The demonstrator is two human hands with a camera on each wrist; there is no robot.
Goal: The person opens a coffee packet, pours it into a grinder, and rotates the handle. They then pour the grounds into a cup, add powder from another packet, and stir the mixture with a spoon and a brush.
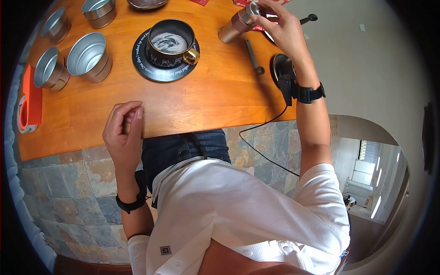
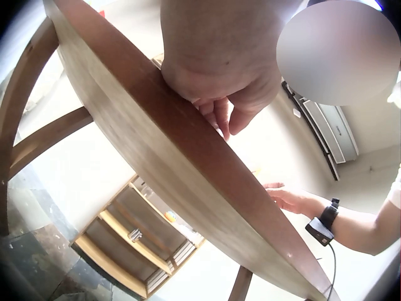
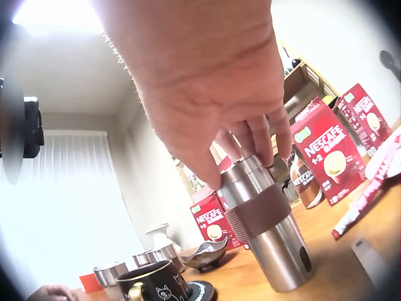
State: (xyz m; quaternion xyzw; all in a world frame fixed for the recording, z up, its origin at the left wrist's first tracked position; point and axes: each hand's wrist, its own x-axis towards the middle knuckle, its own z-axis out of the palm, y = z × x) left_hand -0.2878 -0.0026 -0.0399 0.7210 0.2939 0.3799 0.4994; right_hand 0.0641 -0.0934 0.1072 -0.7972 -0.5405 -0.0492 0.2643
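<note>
The left hand (image 1: 123,129) rests at the near edge of the wooden table (image 1: 197,103), its fingers loosely curled and holding nothing; the left wrist view shows the knuckles (image 2: 216,113) lying against the table's rim. Farther out, the right hand (image 1: 284,28) reaches across to the far side and pinches the top of a metal hand grinder (image 1: 237,25) with thumb and fingertips (image 3: 254,141), the palm arched above it. In the right wrist view the grinder (image 3: 266,229) stands on the tabletop leaning a little, a brushed steel cylinder with a brown band round its middle. It looks rigid and fairly heavy for its bulk, and the polished steel is likely slick under dry fingers, so the brown band seems the surest place to grip it, while the cap the fingers now hold probably suits only steadying or twisting. Being tall and narrow, it would tip easily if pushed near the top. Between the hands, nearer the middle of the table, a black cup with a gold handle (image 1: 172,43) sits on a black saucer (image 1: 158,68). A loose crank handle (image 1: 253,57) lies just beside the grinder. At the far left stand several empty metal tins (image 1: 89,57), and red coffee boxes (image 3: 329,153) line the back.
</note>
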